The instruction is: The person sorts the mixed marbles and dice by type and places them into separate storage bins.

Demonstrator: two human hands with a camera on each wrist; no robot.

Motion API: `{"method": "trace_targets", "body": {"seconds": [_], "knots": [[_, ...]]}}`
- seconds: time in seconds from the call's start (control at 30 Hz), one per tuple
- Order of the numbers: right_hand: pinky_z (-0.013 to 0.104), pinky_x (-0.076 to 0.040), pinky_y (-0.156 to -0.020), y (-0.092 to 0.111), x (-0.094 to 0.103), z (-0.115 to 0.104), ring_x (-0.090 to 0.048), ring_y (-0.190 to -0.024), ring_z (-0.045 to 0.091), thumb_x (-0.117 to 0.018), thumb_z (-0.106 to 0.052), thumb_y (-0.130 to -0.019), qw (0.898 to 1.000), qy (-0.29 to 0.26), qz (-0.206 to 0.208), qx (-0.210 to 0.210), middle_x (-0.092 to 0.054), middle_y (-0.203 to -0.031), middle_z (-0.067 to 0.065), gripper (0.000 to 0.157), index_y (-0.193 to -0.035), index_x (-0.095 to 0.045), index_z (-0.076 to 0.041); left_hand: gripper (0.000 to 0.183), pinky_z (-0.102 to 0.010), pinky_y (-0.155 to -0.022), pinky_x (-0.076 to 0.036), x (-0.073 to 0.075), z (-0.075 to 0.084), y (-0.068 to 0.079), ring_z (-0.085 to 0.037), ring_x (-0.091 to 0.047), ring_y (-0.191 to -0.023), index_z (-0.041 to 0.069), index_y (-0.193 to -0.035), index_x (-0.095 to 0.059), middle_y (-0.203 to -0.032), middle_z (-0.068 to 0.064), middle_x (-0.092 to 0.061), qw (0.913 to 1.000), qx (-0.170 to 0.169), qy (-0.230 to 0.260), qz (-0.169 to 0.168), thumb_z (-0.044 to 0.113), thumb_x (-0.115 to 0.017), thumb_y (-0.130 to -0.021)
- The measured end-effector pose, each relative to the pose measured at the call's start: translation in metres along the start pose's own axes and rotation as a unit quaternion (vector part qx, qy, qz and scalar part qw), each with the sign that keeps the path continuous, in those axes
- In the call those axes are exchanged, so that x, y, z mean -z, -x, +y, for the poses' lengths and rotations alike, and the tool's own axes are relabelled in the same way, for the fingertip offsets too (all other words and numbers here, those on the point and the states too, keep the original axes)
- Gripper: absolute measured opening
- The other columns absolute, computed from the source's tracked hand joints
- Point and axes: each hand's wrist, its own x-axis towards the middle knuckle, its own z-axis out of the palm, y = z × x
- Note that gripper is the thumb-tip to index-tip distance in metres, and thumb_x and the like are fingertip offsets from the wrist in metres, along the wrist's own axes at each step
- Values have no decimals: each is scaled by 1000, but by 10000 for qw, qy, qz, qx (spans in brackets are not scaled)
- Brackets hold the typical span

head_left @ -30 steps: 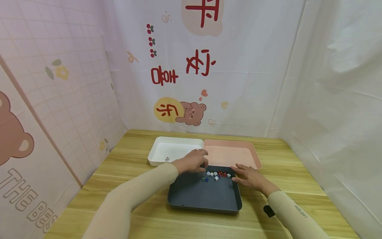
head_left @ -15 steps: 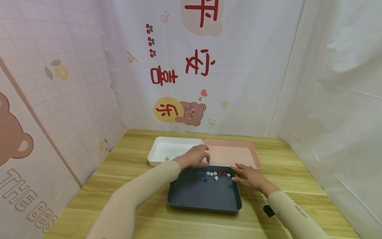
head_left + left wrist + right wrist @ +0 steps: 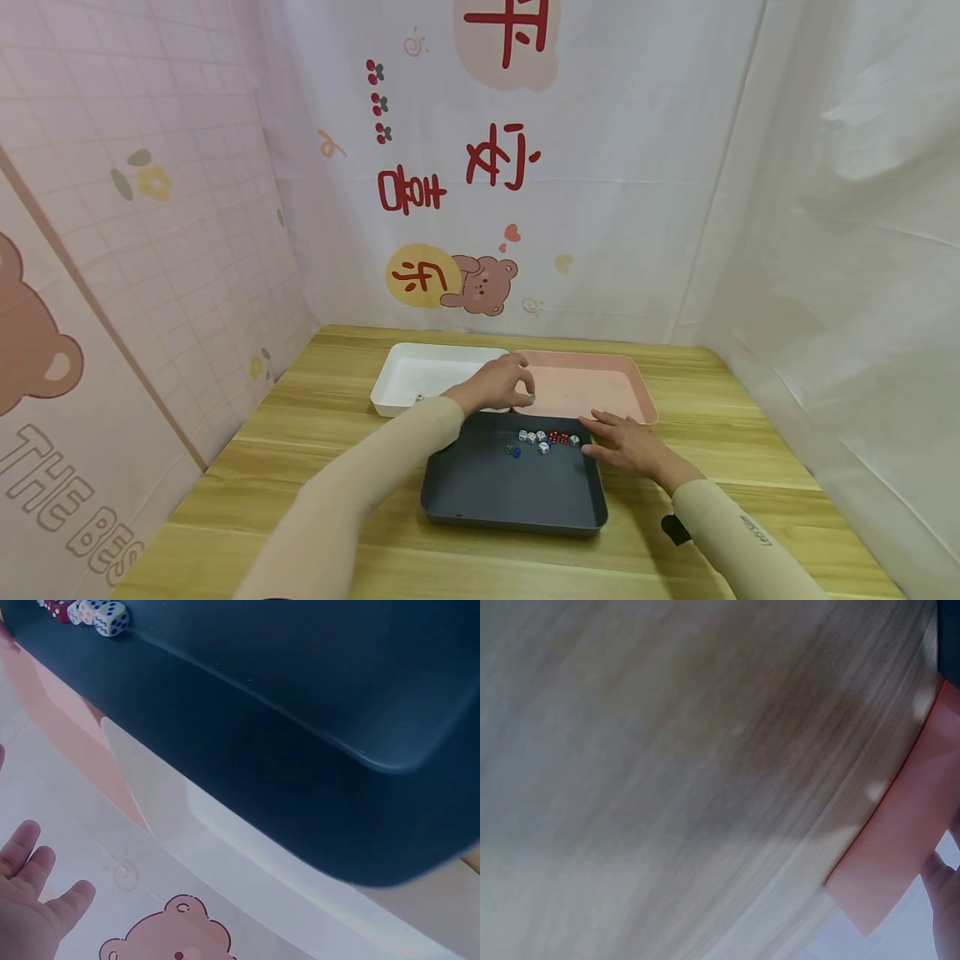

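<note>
My left hand [image 3: 497,383] hovers over the near edge of the pink tray, thumb and finger pinching a small blue-grey die [image 3: 532,397]. The wrist view shows some fingers of that left hand [image 3: 34,900], but not the die. My right hand [image 3: 630,446] rests at the far right corner of the dark grey tray [image 3: 517,500], fingers spread over its rim. Inside that tray, white dice [image 3: 532,437] and red dice [image 3: 558,437] line the far side. A green die [image 3: 509,449] and a blue die [image 3: 517,452] lie a little nearer.
Behind the dark tray, a white tray [image 3: 435,367] stands at the left with small white dice [image 3: 420,398] in it. The pink tray [image 3: 645,392] adjoins it on the right. All stand on a wooden table [image 3: 360,542] with cloth walls around.
My left hand has lifted away from the dark tray, moving forward and slightly right over the pink tray with the die. My right hand stays at the same corner.
</note>
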Motion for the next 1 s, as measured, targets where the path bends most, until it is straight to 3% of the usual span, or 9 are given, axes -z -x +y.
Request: {"method": "trace_targets", "body": {"seconds": [0.53,1.0], "knots": [[69,-23,-108,-1,-2,3,-38,-136,49,-54,-50,-99,10000,17,-59,-3,-43,-148,27,64,-147,-49,-9,13,-40,-103,-43,1,10,-16,-22,-47,-126,19,-97,-75,-134,-6,-52,9937,390,1038,129,29,-70,-93],[69,-22,-108,0,-1,2,-37,-137,47,-54,-51,-99,9999,-29,-81,-64,-43,-148,26,65,-147,-49,-8,10,-41,-105,-42,-4,11,-28,-26,-48,-128,18,-94,-74,-137,-9,-51,9798,702,1851,298,27,-71,-93]]}}
